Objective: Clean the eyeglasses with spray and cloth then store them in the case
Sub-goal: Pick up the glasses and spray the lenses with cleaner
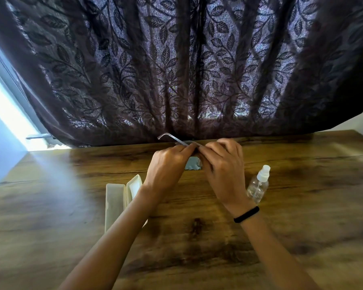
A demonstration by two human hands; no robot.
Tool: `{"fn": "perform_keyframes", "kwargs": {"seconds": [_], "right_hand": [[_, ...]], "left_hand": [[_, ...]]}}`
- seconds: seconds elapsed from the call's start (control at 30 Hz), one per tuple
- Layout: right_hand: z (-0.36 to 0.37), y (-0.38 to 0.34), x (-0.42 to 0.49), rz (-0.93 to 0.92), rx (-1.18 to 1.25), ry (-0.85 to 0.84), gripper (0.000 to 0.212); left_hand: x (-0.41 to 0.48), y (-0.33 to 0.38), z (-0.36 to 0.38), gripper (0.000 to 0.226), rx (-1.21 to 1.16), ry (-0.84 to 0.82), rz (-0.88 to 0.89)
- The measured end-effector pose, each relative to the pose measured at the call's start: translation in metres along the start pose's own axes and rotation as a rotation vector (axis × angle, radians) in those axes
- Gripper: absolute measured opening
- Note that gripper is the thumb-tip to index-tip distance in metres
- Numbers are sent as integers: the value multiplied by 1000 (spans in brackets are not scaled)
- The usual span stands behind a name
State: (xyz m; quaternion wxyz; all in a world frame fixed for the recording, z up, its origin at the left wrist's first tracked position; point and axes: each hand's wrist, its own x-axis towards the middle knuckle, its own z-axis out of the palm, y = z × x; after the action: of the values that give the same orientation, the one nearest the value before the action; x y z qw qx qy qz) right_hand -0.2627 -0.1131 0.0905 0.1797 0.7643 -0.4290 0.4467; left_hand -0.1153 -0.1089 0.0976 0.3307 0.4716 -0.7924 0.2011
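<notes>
The eyeglasses hang over the table's far middle, pinched by the curled fingers of the left hand and right hand. The blue cloth lies beneath. Probably the temples are being folded; next, lower the glasses into the open case, near left.

Dim overall — blown-out daylight left of the curtain, pale glare streak across the table below it, wide-angle bowing at edges.

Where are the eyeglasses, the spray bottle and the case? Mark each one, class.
eyeglasses [177, 139]: head view, on the clear side arm.
spray bottle [256, 188]: head view, on the clear body.
case [115, 204]: head view, inside its open left half.
</notes>
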Motion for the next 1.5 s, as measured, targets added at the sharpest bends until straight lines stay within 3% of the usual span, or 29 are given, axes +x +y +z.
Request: {"fn": "perform_keyframes", "kwargs": {"seconds": [0.13,0.27,0.4,0.57,0.83,1.1,1.3,1.5], "right_hand": [[-1,-2,-1,11,26,-7,18],[-10,4,-1,68,66,62,21],[-24,28,-15,195,44,167,24],[-33,56,-38,399,50,188,45],[-25,71,-68,453,146,93,57],[-15,69,-91,526,287,-105,67],[-14,58,-68,406,319,-125,61],[-21,15,-26,162,425,-54,52]], "left_hand": [[-3,-3,4,29,-57,48,-29],[-6,-9,10,21,-200,144,-166],[-10,-20,19,21,-328,281,-329],[-16,-26,29,21,-377,367,-446],[-19,-33,35,21,-512,418,-642],[-21,-38,35,20,-572,439,-702],[-19,-36,32,20,-647,453,-723],[-16,-37,32,19,-701,448,-765]]}}
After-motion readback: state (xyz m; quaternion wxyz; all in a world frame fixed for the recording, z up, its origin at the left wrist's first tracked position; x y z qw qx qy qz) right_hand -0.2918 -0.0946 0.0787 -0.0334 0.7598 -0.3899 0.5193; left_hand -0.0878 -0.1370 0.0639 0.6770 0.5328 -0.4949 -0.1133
